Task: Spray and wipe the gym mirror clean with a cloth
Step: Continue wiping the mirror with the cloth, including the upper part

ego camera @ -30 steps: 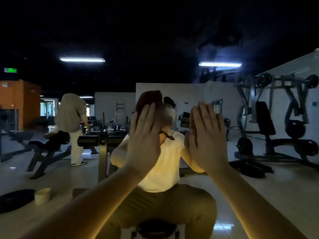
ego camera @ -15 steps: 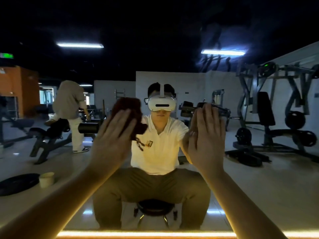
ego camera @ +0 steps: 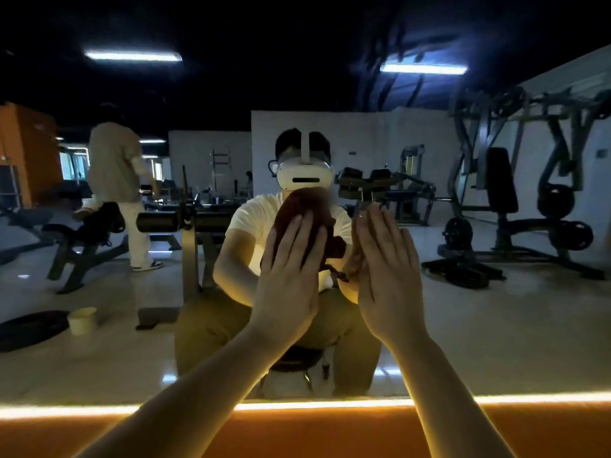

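The step in hand looks like the wiping. To do it well, the cloth (ego camera: 305, 214) should stay flat between palm and glass, pressed evenly and moved in overlapping passes, so that no bare skin drags across the mirror (ego camera: 479, 312) and leaves smears. The cloth is dark reddish-brown and sits against the mirror near the middle of the view. It bunches out past the fingertips at 12 o'clock of the left hand (ego camera: 291, 279). That hand's grip is not closed: its fingers are straight and close together, pointing up toward 12 o'clock, and they press the cloth to the glass rather than pinching it. The left forearm rises from 7 o'clock. The right hand (ego camera: 386, 282) stands just beside it at 3 o'clock, palm to the glass and holding nothing, with straight fingers slightly fanned toward 11 o'clock. Its forearm comes in from 5 o'clock. It seems to meet its own reflection, so it may be touching, and a bare palm there risks prints. No spray bottle is in view. A lit strip (ego camera: 330, 404) runs along the mirror's lower edge at 6 o'clock.
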Demonstrator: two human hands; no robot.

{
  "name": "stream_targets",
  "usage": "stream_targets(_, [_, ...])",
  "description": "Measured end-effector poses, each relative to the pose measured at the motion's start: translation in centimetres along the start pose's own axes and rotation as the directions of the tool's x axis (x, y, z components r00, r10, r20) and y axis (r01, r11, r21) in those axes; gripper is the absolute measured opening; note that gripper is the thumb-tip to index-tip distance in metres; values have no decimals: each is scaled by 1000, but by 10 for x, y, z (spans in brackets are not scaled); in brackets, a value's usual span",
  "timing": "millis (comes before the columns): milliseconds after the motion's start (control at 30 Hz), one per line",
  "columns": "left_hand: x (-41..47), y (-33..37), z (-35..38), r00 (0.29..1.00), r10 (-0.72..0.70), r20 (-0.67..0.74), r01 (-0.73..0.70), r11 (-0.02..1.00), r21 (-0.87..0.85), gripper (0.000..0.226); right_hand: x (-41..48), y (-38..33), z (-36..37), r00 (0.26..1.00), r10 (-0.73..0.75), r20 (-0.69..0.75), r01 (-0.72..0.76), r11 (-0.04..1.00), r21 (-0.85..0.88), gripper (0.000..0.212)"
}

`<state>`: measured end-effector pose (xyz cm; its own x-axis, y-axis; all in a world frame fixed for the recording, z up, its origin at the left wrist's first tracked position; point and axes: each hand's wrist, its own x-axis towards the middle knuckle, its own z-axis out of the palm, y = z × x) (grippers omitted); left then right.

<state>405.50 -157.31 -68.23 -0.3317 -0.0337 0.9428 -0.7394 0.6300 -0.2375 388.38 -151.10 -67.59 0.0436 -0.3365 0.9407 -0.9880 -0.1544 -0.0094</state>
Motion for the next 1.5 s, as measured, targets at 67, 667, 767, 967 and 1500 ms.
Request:
stream_targets(67, [-9, -27, -12, 986, 137, 90, -144, 987, 72, 68, 2, -5, 4, 999, 30, -33, -29, 999, 22, 59])
stream_targets(667, [-59, 4, -3, 998, -60, 28, 63, 989, -134, 44, -3, -12, 13, 997, 80, -24, -79, 997, 24, 68])
stream_targets(767, [-57, 20, 8, 994, 17, 109, 4, 983, -182, 44, -5, -2, 5, 1000, 22, 21, -22, 1000, 4, 69])
stream_targets(967, [-116, -70, -36, 982, 86, 170, -73, 994, -80, 43, -8, -3, 5, 1000, 4, 11, -4, 999, 35, 65])
stream_targets(1500, [-117, 35, -9, 927, 68, 369, -5, 986, -169, 49, -21, 2, -5, 994, -31, 104, 31, 1000, 4, 63])
